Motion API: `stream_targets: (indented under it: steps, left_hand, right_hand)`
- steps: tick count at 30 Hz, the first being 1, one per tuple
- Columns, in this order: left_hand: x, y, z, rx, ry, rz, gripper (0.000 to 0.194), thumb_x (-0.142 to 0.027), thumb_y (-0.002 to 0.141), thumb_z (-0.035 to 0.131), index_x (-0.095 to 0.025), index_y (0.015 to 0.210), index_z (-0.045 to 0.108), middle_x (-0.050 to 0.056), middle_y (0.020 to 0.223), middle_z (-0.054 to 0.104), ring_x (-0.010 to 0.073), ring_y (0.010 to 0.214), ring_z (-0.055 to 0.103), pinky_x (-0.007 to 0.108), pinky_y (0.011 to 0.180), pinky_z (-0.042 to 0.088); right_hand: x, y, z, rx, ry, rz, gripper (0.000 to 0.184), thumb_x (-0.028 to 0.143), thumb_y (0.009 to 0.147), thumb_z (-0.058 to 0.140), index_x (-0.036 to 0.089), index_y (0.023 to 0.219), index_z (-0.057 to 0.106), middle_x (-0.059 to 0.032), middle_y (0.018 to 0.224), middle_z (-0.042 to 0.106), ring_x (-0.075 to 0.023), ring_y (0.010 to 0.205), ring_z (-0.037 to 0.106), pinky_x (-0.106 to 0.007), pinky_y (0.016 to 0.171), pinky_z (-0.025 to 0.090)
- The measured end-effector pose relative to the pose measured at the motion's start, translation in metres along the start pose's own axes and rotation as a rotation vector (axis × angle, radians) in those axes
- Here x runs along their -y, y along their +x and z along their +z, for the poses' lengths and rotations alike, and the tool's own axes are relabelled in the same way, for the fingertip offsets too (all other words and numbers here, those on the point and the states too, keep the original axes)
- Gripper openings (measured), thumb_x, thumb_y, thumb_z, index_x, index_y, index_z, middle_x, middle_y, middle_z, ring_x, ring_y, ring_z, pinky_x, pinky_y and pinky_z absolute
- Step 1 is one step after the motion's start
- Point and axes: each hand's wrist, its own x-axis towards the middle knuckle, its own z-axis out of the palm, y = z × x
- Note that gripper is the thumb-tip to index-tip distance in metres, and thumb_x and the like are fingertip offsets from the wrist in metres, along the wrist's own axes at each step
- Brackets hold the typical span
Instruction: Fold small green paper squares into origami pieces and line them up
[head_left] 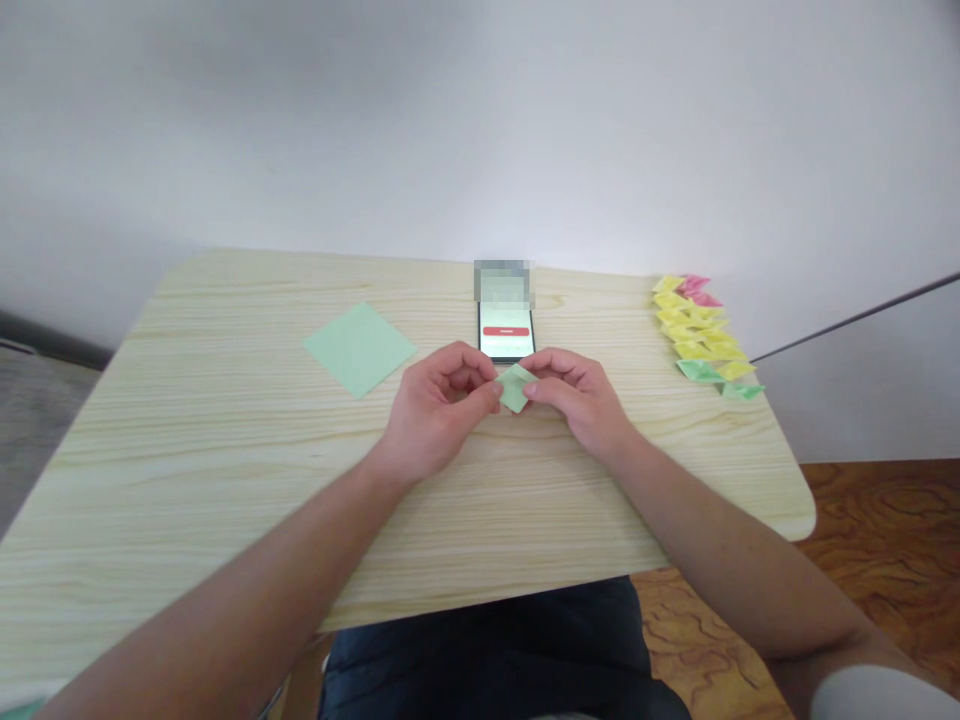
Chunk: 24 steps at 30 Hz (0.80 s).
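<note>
A small folded green paper (514, 388), diamond-shaped from above, is held between both hands over the middle of the table. My left hand (444, 408) pinches its left corner between thumb and fingers. On the opposite side, my right hand (581, 395) grips the right corner, thumb on top. The fingertips beneath the paper are partly hidden. A flat green paper square (360, 350) lies to the left of my left hand, turned with one corner toward me. Just beyond the folded paper lies a phone (507, 345) with a lit screen, its upper part blurred.
Several folded paper pieces (697, 330) in yellow, pink and green stand in rows at the table's right end. The pale wooden table (225, 420) meets a white wall (375, 130) at the back. A dark thin line (855, 320) crosses the wall at right.
</note>
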Motion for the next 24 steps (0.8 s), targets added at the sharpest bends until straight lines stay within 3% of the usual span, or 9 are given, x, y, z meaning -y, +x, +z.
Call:
stream_targets:
  steps: [7, 14, 20, 24]
  left_hand:
    - [0.003, 0.002, -0.001, -0.002, -0.04, 0.022, 0.017, -0.021, 0.079, 0.077, -0.017, 0.087, 0.062, -0.001, 0.074, 0.068, 0.0125, 0.064, 0.065, 0.026, 0.063, 0.052]
    - [0.004, 0.002, -0.003, 0.047, -0.146, 0.086, 0.016, -0.021, 0.08, 0.078, -0.017, 0.089, 0.066, -0.001, 0.073, 0.068, 0.012, 0.064, 0.066, 0.025, 0.064, 0.053]
    - [0.006, 0.003, -0.006, 0.063, -0.222, 0.101, 0.011, -0.019, 0.081, 0.077, -0.018, 0.089, 0.07, 0.0, 0.077, 0.068, 0.0127, 0.066, 0.067, 0.025, 0.066, 0.053]
    - [0.009, 0.004, -0.009, 0.071, -0.248, 0.116, 0.007, -0.015, 0.083, 0.074, -0.018, 0.089, 0.072, 0.0, 0.078, 0.069, 0.0128, 0.069, 0.067, 0.025, 0.069, 0.052]
  right_hand:
    - [-0.003, 0.001, 0.003, -0.02, 0.049, -0.033, 0.012, 0.028, 0.079, 0.08, 0.02, 0.083, 0.072, 0.0004, 0.077, 0.077, -0.0151, 0.066, 0.071, -0.031, 0.069, 0.061]
    - [-0.011, 0.004, 0.0, 0.004, 0.113, -0.095, 0.016, 0.027, 0.08, 0.081, 0.02, 0.092, 0.074, -0.0014, 0.082, 0.078, -0.0175, 0.066, 0.074, -0.033, 0.066, 0.063]
    - [-0.009, 0.005, -0.004, 0.036, 0.088, -0.104, 0.016, 0.028, 0.079, 0.082, 0.02, 0.092, 0.079, -0.0005, 0.074, 0.076, -0.0163, 0.061, 0.073, -0.031, 0.063, 0.061]
    - [-0.011, 0.006, -0.005, 0.054, 0.108, -0.112, 0.013, 0.024, 0.08, 0.081, 0.021, 0.092, 0.081, -0.0019, 0.079, 0.078, -0.0166, 0.066, 0.074, -0.032, 0.068, 0.061]
